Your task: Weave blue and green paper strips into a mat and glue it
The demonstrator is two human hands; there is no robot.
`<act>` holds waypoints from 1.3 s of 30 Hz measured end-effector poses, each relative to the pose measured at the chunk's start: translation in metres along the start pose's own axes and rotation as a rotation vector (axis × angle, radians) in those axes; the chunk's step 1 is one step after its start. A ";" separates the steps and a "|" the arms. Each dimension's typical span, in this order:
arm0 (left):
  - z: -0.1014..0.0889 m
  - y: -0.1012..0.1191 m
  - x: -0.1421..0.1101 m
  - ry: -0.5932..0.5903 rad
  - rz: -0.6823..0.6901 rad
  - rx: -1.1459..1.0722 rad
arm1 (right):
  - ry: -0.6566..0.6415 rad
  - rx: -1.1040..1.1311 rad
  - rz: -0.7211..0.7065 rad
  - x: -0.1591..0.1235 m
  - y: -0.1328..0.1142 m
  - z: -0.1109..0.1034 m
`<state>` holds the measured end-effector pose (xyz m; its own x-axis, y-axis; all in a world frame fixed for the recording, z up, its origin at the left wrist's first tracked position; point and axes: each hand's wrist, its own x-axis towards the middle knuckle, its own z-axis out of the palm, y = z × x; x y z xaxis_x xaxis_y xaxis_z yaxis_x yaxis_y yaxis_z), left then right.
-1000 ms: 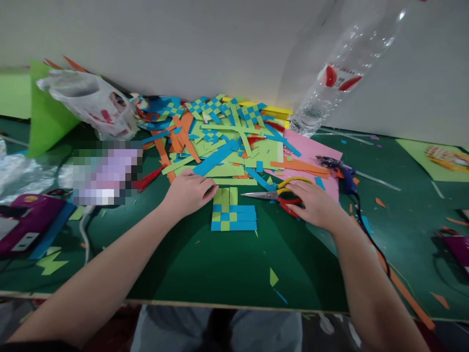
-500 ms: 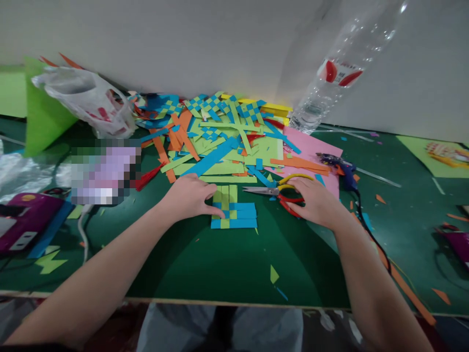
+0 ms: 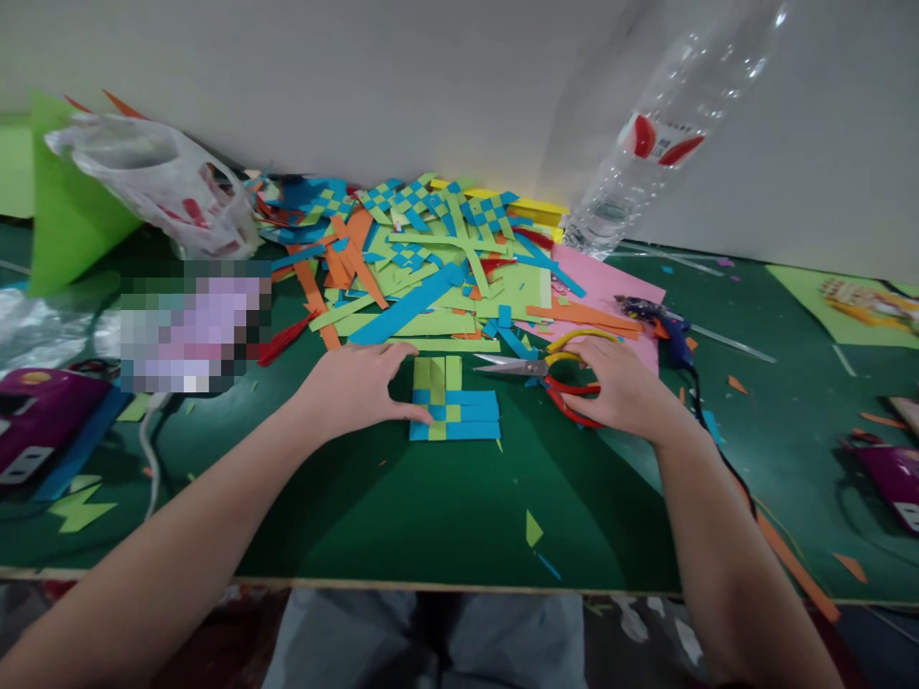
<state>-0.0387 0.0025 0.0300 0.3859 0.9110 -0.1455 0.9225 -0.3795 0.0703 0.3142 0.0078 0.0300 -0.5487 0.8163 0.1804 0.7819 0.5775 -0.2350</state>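
Note:
A small woven piece of blue and light-green paper strips (image 3: 478, 416) lies flat on the table, its loose blue ends pointing right and its green ends pointing away from me. At its left edge is my left hand (image 3: 355, 390), thumb and forefinger spread, with the thumb tip resting on the weave. My right hand (image 3: 621, 385) grips a pair of scissors (image 3: 511, 366) by the yellow and red handles. The blades point left, close to the upper right of the woven piece, and look almost closed.
Behind lies a heap of paper strips (image 3: 420, 287) and woven scraps. A glue gun (image 3: 671, 340) with a cord rests near pink paper (image 3: 638, 277) on the right. A plastic bottle (image 3: 646, 153) leans on the wall. At left are a plastic bag (image 3: 162, 187) and purple device (image 3: 54, 421).
My left thumb and forefinger have spread a little wider, with the forefinger lifting off the green strips. The scissor handles have parted slightly. The whole view has shifted a little.

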 end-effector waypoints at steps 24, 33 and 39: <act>0.005 -0.001 0.002 0.001 0.030 -0.035 | 0.003 -0.066 -0.018 -0.002 0.004 0.002; 0.005 -0.002 0.000 0.040 0.101 -0.112 | -0.023 -0.099 -0.006 -0.002 0.005 0.000; 0.010 -0.004 0.001 0.086 0.136 -0.097 | -0.016 -0.114 0.007 -0.003 0.006 -0.002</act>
<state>-0.0423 0.0037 0.0200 0.5006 0.8646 -0.0435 0.8554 -0.4862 0.1786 0.3212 0.0083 0.0304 -0.5474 0.8208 0.1636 0.8137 0.5676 -0.1255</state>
